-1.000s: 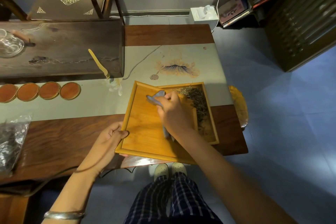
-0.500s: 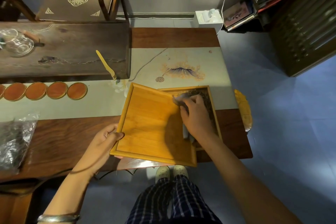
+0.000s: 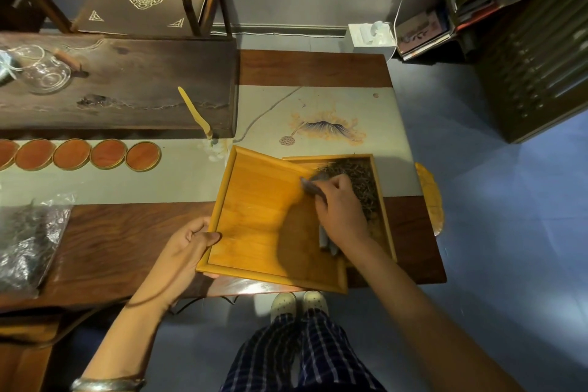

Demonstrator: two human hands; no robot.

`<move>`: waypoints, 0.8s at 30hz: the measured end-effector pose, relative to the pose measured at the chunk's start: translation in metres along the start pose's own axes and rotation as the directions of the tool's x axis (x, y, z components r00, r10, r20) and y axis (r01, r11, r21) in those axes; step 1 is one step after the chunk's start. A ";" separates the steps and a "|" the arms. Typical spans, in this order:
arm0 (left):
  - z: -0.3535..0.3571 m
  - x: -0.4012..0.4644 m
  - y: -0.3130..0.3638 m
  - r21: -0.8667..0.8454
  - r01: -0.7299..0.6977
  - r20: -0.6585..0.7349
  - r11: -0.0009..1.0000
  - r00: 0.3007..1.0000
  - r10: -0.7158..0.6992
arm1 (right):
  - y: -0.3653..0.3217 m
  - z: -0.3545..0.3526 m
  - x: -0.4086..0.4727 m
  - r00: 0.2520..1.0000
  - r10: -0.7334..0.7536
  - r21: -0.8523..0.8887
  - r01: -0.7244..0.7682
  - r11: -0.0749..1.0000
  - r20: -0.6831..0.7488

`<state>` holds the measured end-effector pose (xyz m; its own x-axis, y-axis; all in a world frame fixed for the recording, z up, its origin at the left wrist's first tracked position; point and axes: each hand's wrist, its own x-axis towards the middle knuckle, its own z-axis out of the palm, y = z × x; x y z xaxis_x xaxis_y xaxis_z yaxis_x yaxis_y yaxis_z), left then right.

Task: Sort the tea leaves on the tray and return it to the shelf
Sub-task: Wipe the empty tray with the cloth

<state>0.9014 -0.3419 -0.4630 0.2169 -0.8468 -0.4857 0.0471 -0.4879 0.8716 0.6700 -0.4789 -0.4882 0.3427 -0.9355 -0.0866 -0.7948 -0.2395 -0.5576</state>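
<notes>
A light wooden tray [image 3: 261, 219] lies tilted at the table's front edge, its right side overlapping a second wooden tray [image 3: 383, 219]. Dark tea leaves [image 3: 356, 181] are piled in that second tray. My left hand [image 3: 187, 245] grips the first tray's left rim. My right hand [image 3: 342, 213] is closed on a grey brush [image 3: 313, 189], whose bristles touch the first tray's right edge beside the leaves. The handle end sticks out below my palm.
Several round orange coasters [image 3: 105, 154] line the grey table runner [image 3: 178, 178]. A yellow bamboo scoop [image 3: 195, 114] rests on a dark wooden board [image 3: 127, 89] with a glass pitcher [image 3: 44, 71]. A plastic bag of tea [image 3: 28, 239] lies left. A shelf [image 3: 534, 41] stands right.
My right hand has swept the brush from the middle of the tray to its right edge at the leaves. My left hand has kept its grip on the tray's rim.
</notes>
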 end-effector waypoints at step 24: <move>-0.043 -0.010 -0.040 -0.262 -0.082 -0.305 0.962 0.952 -0.002 | -0.004 -0.009 0.195 0.955 -0.241 -0.408 0.293 0.865 0.174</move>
<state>0.9389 -0.3048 -0.4903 0.5038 -0.7410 -0.4440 0.2826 -0.3444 0.8953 0.7354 -0.6626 -0.4960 0.6059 -0.7902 -0.0923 -0.7914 -0.5869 -0.1710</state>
